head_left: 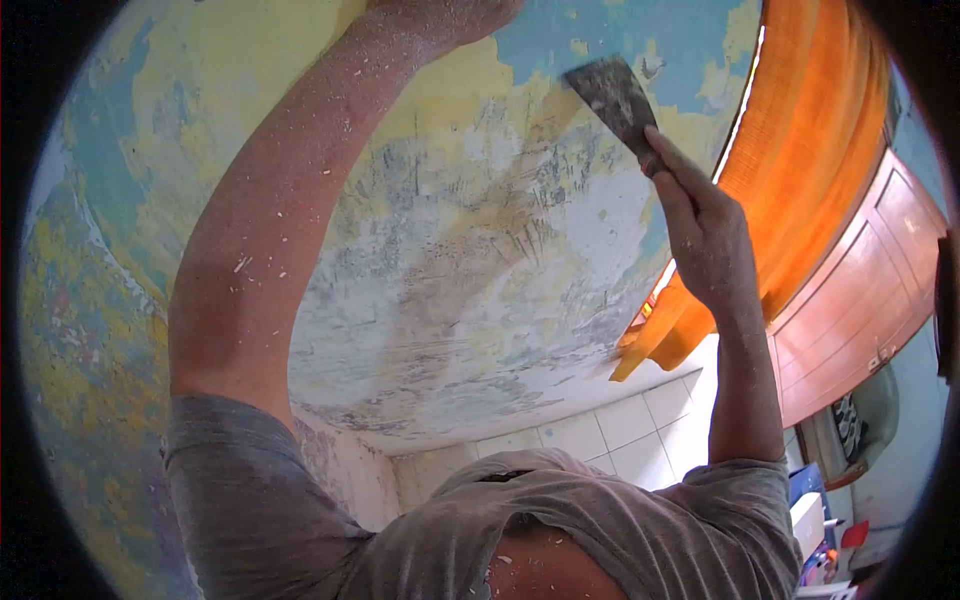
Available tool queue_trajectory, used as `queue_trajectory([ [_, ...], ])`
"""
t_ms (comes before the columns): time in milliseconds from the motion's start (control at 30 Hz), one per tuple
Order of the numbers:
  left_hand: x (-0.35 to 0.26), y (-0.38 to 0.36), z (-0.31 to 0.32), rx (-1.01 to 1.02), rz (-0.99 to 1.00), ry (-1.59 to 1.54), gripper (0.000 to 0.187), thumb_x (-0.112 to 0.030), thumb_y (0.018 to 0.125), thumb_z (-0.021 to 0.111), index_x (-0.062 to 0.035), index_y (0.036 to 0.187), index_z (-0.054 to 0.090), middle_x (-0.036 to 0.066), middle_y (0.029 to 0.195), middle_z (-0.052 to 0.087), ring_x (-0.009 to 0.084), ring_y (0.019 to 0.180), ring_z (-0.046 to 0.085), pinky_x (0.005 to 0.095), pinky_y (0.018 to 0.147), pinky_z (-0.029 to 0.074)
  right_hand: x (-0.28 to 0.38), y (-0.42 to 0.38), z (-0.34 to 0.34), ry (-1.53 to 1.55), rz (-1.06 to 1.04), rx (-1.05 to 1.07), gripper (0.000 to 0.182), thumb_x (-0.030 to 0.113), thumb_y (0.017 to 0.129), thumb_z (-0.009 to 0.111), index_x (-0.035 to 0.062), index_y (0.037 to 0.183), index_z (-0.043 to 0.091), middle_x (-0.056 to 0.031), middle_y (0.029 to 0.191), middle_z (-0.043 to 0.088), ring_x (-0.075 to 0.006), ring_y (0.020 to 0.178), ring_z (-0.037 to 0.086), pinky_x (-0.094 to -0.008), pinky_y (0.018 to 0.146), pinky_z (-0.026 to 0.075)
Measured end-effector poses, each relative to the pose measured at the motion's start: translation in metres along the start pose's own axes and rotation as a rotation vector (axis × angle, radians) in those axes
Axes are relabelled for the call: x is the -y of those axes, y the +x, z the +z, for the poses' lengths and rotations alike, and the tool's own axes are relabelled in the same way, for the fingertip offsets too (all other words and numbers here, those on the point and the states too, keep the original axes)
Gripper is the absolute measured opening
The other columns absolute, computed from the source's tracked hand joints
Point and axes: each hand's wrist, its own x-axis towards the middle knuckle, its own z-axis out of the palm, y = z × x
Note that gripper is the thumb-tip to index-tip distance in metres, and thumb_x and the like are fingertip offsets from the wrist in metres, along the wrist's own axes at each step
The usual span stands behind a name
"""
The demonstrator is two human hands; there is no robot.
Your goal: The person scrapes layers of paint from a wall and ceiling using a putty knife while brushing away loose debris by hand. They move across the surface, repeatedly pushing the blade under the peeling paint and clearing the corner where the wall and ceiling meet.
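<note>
My right hand (pixel 705 230) is closed round the handle of a scraper (pixel 615 98), a flat putty knife with a wide, stained metal blade. The blade points up and to the left, over or against the patchy wall (pixel 450 260). Blue, yellow and whitish layers show on that wall, with dark scrape marks across its middle. My left hand (pixel 455 18) is at the top edge near the wall; its fingers are cut off by the frame, so their pose is hidden. Pale flakes dot my left forearm.
An orange curtain (pixel 800 130) hangs to the right of the wall. Beyond it are a reddish panelled door (pixel 860 270), a chair (pixel 875 420) and assorted items at the lower right. White floor tiles (pixel 630 415) show below. Another patchy wall (pixel 85 380) stands at the left.
</note>
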Motion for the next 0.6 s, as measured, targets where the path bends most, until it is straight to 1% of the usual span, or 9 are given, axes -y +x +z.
queue_trajectory([
  [67,0.001,-0.007,-0.004,0.053,0.001,-0.015,0.053,-0.035,0.107,0.047,-0.0134,0.155,0.043,0.015,0.162,0.037,0.0305,0.153,0.030,0.0525,0.127,0.018,-0.004,-0.021,-0.001,-0.091,0.078,0.048,0.039,0.019,0.105,0.056,0.0118,0.143,0.062,-0.0098,0.105,0.078,-0.0135,0.073,0.070,-0.0315,0.073,0.056],
  [100,-0.001,-0.012,-0.007,0.037,-0.003,-0.020,0.053,-0.035,0.107,0.047,-0.0134,0.155,0.043,0.015,0.162,0.037,0.0305,0.153,0.030,0.0525,0.127,0.018,-0.016,-0.033,0.006,-0.079,0.085,0.017,0.039,0.020,0.105,0.056,0.0113,0.142,0.062,-0.0097,0.106,0.078,-0.0142,0.076,0.072,-0.0316,0.074,0.056],
  [167,-0.003,-0.021,-0.014,0.089,-0.004,-0.040,0.052,-0.033,0.107,0.047,-0.0123,0.155,0.044,0.015,0.163,0.036,0.0303,0.153,0.028,0.0524,0.127,0.018,-0.032,-0.030,0.011,-0.028,0.007,-0.026,0.039,0.020,0.105,0.056,0.0121,0.143,0.061,-0.0101,0.106,0.078,-0.0163,0.080,0.074,-0.0318,0.075,0.056],
  [267,-0.004,-0.019,-0.017,0.104,-0.020,-0.061,0.052,-0.032,0.106,0.050,-0.0117,0.154,0.044,0.014,0.164,0.035,0.0301,0.154,0.027,0.0530,0.127,0.017,-0.016,-0.004,-0.002,-0.018,-0.012,0.011,0.039,0.020,0.105,0.056,0.0128,0.144,0.061,-0.0114,0.107,0.078,-0.0175,0.083,0.074,-0.0322,0.077,0.056],
  [400,0.001,-0.022,-0.019,0.124,-0.052,-0.059,0.054,-0.031,0.105,0.052,-0.0117,0.155,0.044,0.016,0.163,0.034,0.0315,0.154,0.027,0.0541,0.127,0.017,-0.029,-0.014,-0.009,-0.040,-0.003,0.053,0.040,0.022,0.105,0.057,0.0121,0.144,0.060,-0.0129,0.108,0.078,-0.0198,0.084,0.075,-0.0337,0.076,0.057],
  [467,0.004,-0.026,-0.018,0.092,-0.128,0.002,0.055,-0.031,0.105,0.054,-0.0118,0.155,0.042,0.017,0.164,0.032,0.0329,0.154,0.026,0.0553,0.127,0.016,-0.056,-0.025,-0.004,0.000,-0.037,-0.014,0.040,0.023,0.104,0.058,0.0133,0.143,0.060,-0.0167,0.102,0.077,-0.0269,0.083,0.076,-0.0358,0.074,0.056],
  [500,0.002,-0.025,-0.019,0.096,-0.129,0.018,0.055,-0.031,0.105,0.054,-0.0118,0.155,0.042,0.017,0.164,0.032,0.0329,0.154,0.026,0.0553,0.127,0.016,-0.055,-0.015,-0.006,0.010,-0.050,-0.009,0.040,0.023,0.104,0.058,0.0133,0.143,0.060,-0.0167,0.102,0.077,-0.0269,0.083,0.076,-0.0358,0.074,0.056],
  [567,-0.004,-0.017,-0.021,0.133,-0.145,0.056,0.057,-0.031,0.105,0.053,-0.0118,0.157,0.040,0.018,0.166,0.029,0.0337,0.155,0.024,0.0560,0.127,0.014,-0.037,0.021,-0.004,-0.046,-0.174,-0.035,0.040,0.029,0.105,0.055,0.0164,0.143,0.061,-0.0205,0.096,0.076,-0.0362,0.082,0.074,-0.0414,0.075,0.057],
  [600,-0.005,-0.011,-0.020,0.138,-0.138,0.065,0.057,-0.031,0.105,0.053,-0.0118,0.157,0.040,0.018,0.166,0.029,0.0337,0.155,0.024,0.0560,0.127,0.014,-0.020,0.044,-0.009,-0.070,-0.206,-0.042,0.039,0.031,0.106,0.054,0.0174,0.142,0.062,-0.0222,0.093,0.075,-0.0389,0.083,0.073,-0.0444,0.076,0.057],
])
